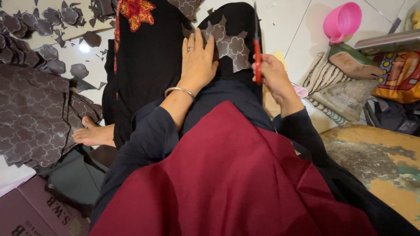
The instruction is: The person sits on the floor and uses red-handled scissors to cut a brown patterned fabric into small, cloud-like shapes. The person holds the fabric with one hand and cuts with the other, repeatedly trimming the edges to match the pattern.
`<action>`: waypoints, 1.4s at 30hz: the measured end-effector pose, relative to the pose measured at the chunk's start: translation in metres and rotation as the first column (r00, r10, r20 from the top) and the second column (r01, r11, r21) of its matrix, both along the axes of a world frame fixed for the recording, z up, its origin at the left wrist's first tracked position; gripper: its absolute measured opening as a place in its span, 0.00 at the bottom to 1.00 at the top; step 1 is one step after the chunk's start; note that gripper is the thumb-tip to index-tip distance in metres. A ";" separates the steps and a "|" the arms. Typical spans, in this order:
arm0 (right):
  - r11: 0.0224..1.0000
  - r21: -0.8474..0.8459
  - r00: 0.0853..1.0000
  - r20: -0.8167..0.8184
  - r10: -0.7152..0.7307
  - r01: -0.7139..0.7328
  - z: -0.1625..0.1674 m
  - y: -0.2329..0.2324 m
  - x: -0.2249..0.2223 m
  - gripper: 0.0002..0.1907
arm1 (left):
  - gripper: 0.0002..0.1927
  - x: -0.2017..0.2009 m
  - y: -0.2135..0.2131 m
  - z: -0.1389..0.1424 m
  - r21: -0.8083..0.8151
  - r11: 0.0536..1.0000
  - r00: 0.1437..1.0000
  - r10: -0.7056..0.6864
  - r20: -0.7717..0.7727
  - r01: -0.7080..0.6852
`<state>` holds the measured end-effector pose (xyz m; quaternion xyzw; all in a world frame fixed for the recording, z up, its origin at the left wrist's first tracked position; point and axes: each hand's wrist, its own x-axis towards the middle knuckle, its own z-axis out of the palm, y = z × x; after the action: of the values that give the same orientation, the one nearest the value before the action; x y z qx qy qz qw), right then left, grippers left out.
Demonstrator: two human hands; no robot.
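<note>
My left hand [197,59] lies flat, fingers spread, on a piece of brown fabric with a pale flower-lattice pattern [231,43] draped over my raised knee. It wears a ring and a silver bangle. My right hand [273,76] grips red-handled scissors [257,52], blades pointing up and away along the right edge of the patterned piece. Black cloth [148,57] covers my legs, and a dark red cloth [227,175] lies over my lap.
A large sheet of the same patterned fabric [35,113] lies at left among several cut-out flower shapes [48,52] scattered on white floor tiles. My bare foot [94,133] rests beside it. A pink cup [343,19], sandals [332,83] and a worn board [380,157] sit at right.
</note>
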<state>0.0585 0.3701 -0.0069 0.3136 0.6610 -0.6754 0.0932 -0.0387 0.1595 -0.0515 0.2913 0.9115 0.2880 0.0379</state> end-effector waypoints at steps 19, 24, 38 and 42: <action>0.851 -0.517 0.954 -0.289 -0.079 -0.086 0.014 0.013 0.031 0.27 | 0.36 -0.057 0.020 0.011 -0.142 0.990 0.981 0.007 0.193 0.021; 0.887 -0.452 0.925 -0.369 -0.087 -0.097 0.037 0.023 0.039 0.31 | 0.16 -0.068 0.001 0.004 0.294 0.956 0.960 -0.082 0.269 -0.001; 0.978 -0.036 0.941 -0.281 0.189 -0.208 0.046 0.010 0.047 0.28 | 0.10 -0.050 -0.011 0.046 0.867 0.202 0.692 -0.533 0.487 -0.455; 0.955 0.156 0.927 -0.244 0.284 -0.252 0.025 0.006 0.045 0.24 | 0.21 -0.048 -0.013 0.041 0.798 0.221 0.613 -0.538 0.579 -0.560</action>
<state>0.1039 0.3765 0.0182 0.1326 0.7442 -0.6502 0.0765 -0.0871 0.1465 -0.0105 0.0772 0.3947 0.8832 0.2413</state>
